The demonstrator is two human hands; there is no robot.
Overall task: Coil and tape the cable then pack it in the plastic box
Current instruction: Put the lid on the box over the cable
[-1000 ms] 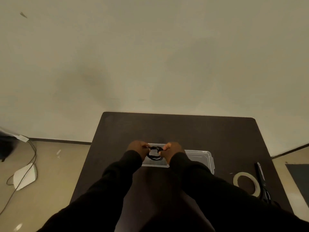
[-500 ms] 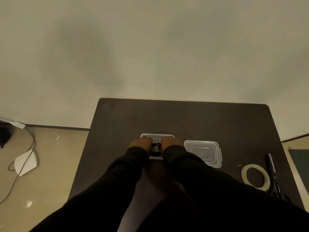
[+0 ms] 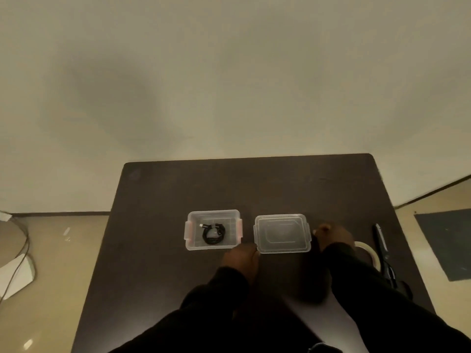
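A clear plastic box (image 3: pixel 190 231) with pinkish side latches stands open on the dark table. The coiled black cable (image 3: pixel 213 234) lies inside it, taped, with a light plug end showing. Just right of the box lies the clear lid (image 3: pixel 282 233), flat on the table. My left hand (image 3: pixel 242 258) is at the lid's front left corner, touching it. My right hand (image 3: pixel 331 236) is against the lid's right edge, fingertips at the rim. Whether either hand grips the lid is unclear.
A roll of white tape (image 3: pixel 368 252) lies right of my right hand, partly hidden by my sleeve. Black scissors (image 3: pixel 382 247) lie beyond it near the table's right edge (image 3: pixel 397 225). A white device and cables (image 3: pixel 17 273) sit on the floor at the left.
Both hands have let go of the cable, which now lies in the box, and have moved right to the lid's two sides. The camera view has shifted.
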